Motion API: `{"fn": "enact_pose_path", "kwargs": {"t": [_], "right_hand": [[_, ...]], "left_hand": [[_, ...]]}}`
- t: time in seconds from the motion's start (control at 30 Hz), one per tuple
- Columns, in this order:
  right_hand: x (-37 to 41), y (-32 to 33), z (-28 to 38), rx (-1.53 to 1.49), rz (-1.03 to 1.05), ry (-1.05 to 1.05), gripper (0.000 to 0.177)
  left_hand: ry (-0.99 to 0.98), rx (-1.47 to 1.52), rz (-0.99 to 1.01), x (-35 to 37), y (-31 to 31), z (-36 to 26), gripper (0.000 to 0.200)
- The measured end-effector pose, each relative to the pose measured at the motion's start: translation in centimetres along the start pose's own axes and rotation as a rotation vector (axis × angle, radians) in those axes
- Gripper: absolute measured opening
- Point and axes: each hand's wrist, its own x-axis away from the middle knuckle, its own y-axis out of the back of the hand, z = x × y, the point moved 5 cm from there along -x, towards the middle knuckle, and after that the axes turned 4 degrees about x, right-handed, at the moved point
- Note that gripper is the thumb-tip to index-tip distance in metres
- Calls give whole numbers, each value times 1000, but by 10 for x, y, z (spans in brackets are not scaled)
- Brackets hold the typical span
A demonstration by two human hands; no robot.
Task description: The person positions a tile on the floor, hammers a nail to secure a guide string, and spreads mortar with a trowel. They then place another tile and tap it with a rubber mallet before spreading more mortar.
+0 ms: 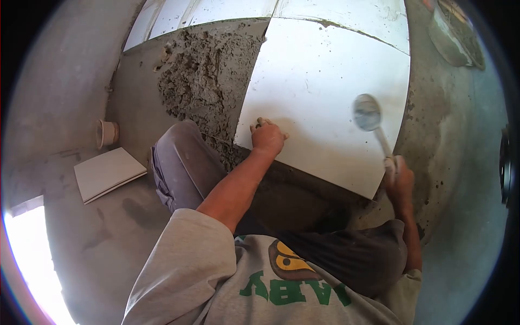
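A large white tile (330,97) lies in front of me, its near edge beside my knee. My left hand (269,136) rests on its near left corner area, fingers apart and pressed to the surface, holding nothing. In my right hand (398,172), closed around the handle, is a mallet (367,112). Its rounded grey head is smeared by motion and overlaps the right part of the tile in this view. Rough wet mortar (203,76) is heaped along the tile's left side.
More white tiles (216,10) lie beyond the mortar and the big tile. A stack of smaller tiles (108,170) sits on the floor at left, near a short pipe end (106,133). A bucket (455,35) stands at the upper right, by the wall (460,233).
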Motion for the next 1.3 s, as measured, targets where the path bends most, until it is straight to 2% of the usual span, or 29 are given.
{"fn": "enact_pose_path", "kwargs": {"t": [0.03, 0.07, 0.1, 0.17, 0.2, 0.27, 0.33, 0.47, 0.53, 0.6, 0.7, 0.73, 0.77, 0.83, 0.9, 0.93, 1.03, 1.1, 1.13, 1.2, 1.23, 1.3], "right_hand": [[0, 11, -20, 15, -47, -95, 32], [-2, 15, -38, 19, -43, -97, 32], [-4, 25, -59, 60, -123, -179, 34], [-5, 42, -96, 204, -289, -296, 39], [-10, 47, -116, 309, -358, -330, 41], [-23, 50, -153, 436, -391, -415, 44], [-39, 52, -170, 412, -353, -542, 51], [-66, 47, -196, 453, -333, -561, 41], [-76, 48, -195, 428, -313, -567, 41], [-83, 45, -197, 397, -282, -571, 41], [-90, 48, -195, 386, -331, -553, 41], [-83, 53, -189, 355, -446, -519, 40], [-74, 60, -179, 324, -562, -488, 39], [-41, 73, -158, 117, -599, -527, 39], [11, 76, -144, 177, -648, -568, 38], [42, 75, -138, 175, -589, -769, 39], [147, 52, -158, 381, -543, -980, 45], [207, 26, -170, 578, -466, -1225, 54], [221, 20, -177, 555, -469, -1249, 54], [262, -5, -194, 332, -312, -1564, 59], [278, -15, -202, 311, -306, -1582, 59], [286, -36, -212, 216, -249, -1419, 61]], "left_hand": [[79, 37, 29, -1, -6, -1, 62], [155, 74, 58, -1, -10, -1, 77], [145, 75, 64, 4, 3, -7, 77], [187, 144, 190, 7, 25, -20, 97], [182, 144, 155, 3, 19, -21, 105], [71, 133, 170, 1, 21, -47, 106], [58, 121, 88, -6, 27, -74, 110], [2, 157, 138, -22, 40, -140, 116], [109, 205, 222, -28, 35, -156, 123], [92, 176, 235, -35, 33, -156, 127], [109, 107, 287, -45, 38, -165, 133], [149, 69, 331, -46, 40, -164, 135], [142, 52, 333, -47, 41, -165, 135], [140, 112, 340, -47, 40, -165, 138], [144, 92, 353, -46, 45, -171, 138], [163, 86, 356, -47, 46, -172, 139], [144, 59, 367, -53, 41, -171, 139], [102, 43, 378, -53, 38, -167, 142], [89, 17, 366, -57, 34, -167, 142], [72, 18, 403, -56, 33, -166, 141], [77, 47, 411, -54, 38, -168, 141], [54, 5, 406, -52, 37, -172, 139]]}}
